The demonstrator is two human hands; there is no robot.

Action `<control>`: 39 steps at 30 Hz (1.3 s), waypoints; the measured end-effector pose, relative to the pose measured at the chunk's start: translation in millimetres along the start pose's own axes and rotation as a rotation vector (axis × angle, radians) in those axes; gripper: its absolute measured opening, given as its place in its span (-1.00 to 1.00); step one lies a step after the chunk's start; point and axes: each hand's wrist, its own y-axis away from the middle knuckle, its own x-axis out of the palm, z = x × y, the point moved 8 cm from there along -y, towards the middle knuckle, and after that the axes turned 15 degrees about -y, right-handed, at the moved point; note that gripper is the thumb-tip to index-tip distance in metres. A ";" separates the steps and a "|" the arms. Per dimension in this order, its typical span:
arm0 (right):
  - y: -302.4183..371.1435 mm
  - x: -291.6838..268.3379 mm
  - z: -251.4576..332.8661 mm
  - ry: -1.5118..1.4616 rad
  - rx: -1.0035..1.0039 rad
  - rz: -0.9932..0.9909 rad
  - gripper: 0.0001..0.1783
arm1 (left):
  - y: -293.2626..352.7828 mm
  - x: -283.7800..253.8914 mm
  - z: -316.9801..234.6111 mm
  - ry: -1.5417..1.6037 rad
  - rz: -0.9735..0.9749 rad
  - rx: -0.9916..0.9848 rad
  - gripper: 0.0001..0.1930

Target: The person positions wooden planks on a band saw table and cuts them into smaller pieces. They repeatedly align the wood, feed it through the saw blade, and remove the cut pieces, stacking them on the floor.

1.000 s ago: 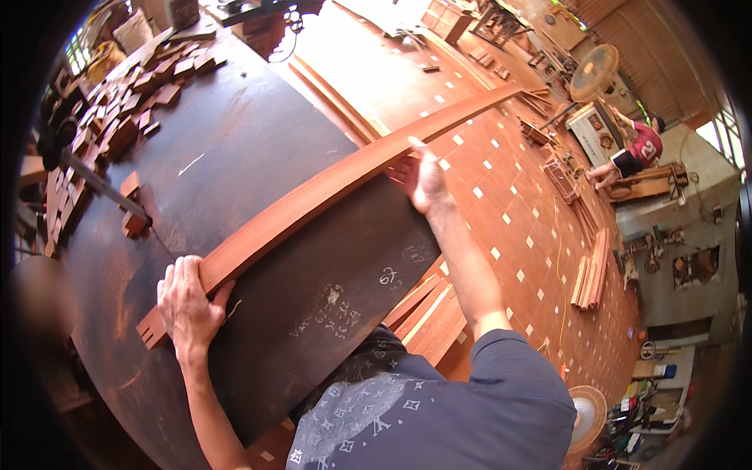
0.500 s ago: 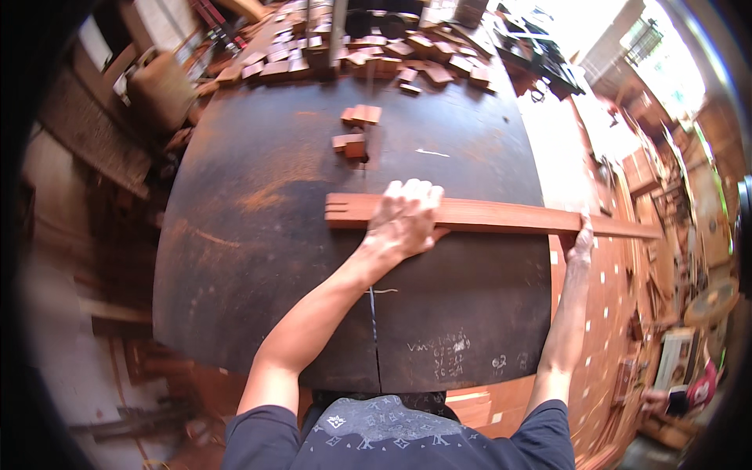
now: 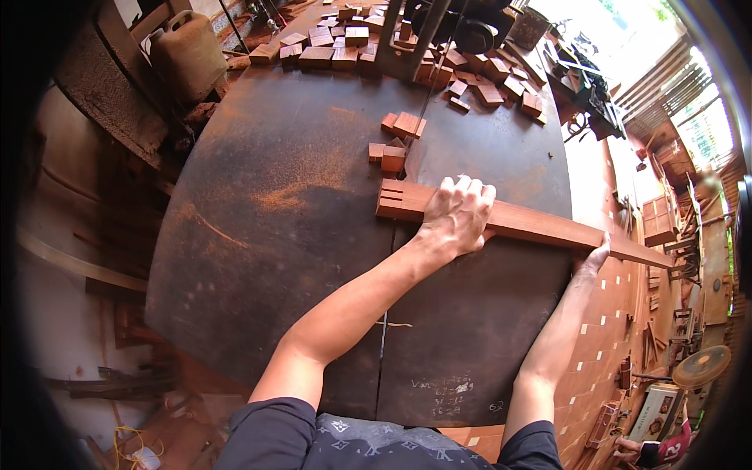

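Observation:
A long reddish wooden beam point(image 3: 540, 225) lies across the dark flat machine table point(image 3: 258, 274), its right part running out past the table's edge. Narrow slots are cut into its left end, which lies over the slit line in the table. My left hand point(image 3: 458, 215) is closed over the beam near that slotted end, fingers over the far side and thumb on the near side. Farther right, near the table's edge, my right hand point(image 3: 597, 254) grips the beam from the near side, its fingers partly hidden. Small wooden offcuts point(image 3: 394, 158) sit just beyond the slotted end.
Many cut wood blocks point(image 3: 345, 56) are heaped at the table's far side, around a metal upright point(image 3: 411, 47). A dusty jerrycan point(image 3: 186, 56) stands at far left. On the right are stacked timber point(image 3: 603, 337) and a round disc point(image 3: 701, 366). Another person's hand point(image 3: 627, 450) shows at lower right.
The view has turned and shifted. Relative to the table slit, the beam has slid right and away from me, its slotted end now close to the offcuts. Both hands keep their hold.

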 end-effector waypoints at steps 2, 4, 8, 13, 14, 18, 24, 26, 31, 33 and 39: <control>-4.6 9.8 1.5 -0.001 -0.025 0.136 -0.40 | -3.3 -4.0 -2.0 0.023 0.034 -0.020 -0.44; -8.9 5.9 2.9 -0.063 -0.031 0.181 -0.45 | -5.3 -4.0 -1.4 0.046 0.073 -0.036 -0.46; -16.2 3.9 3.5 -0.110 -0.025 0.249 -0.52 | -8.3 -0.5 1.7 0.042 0.066 0.009 -0.46; -19.9 3.6 2.0 -0.110 0.002 0.273 -0.53 | -12.4 -1.0 3.5 0.038 0.099 0.025 -0.47; -21.7 5.0 2.7 -0.109 0.008 0.288 -0.53 | -14.1 -0.9 4.5 0.043 0.076 0.026 -0.48; -24.5 3.1 8.3 -0.086 -0.071 0.276 -0.52 | -20.1 3.5 6.2 0.054 0.013 0.041 -0.49; -19.5 6.2 3.8 -0.082 -0.051 0.278 -0.52 | -23.7 4.6 9.7 0.057 0.024 0.047 -0.47; -26.8 3.7 4.5 -0.075 -0.039 0.299 -0.52 | -24.3 4.0 10.0 0.060 0.020 0.045 -0.47; -36.2 1.1 7.1 -0.054 -0.019 0.362 -0.51 | -26.3 4.1 9.2 0.052 0.025 0.057 -0.46; -33.1 4.4 3.3 -0.085 -0.019 0.337 -0.51 | -26.0 5.8 11.0 0.038 0.049 0.057 -0.46; -28.7 6.9 2.9 -0.095 -0.020 0.313 -0.51 | -27.6 5.0 12.4 0.033 0.050 0.053 -0.46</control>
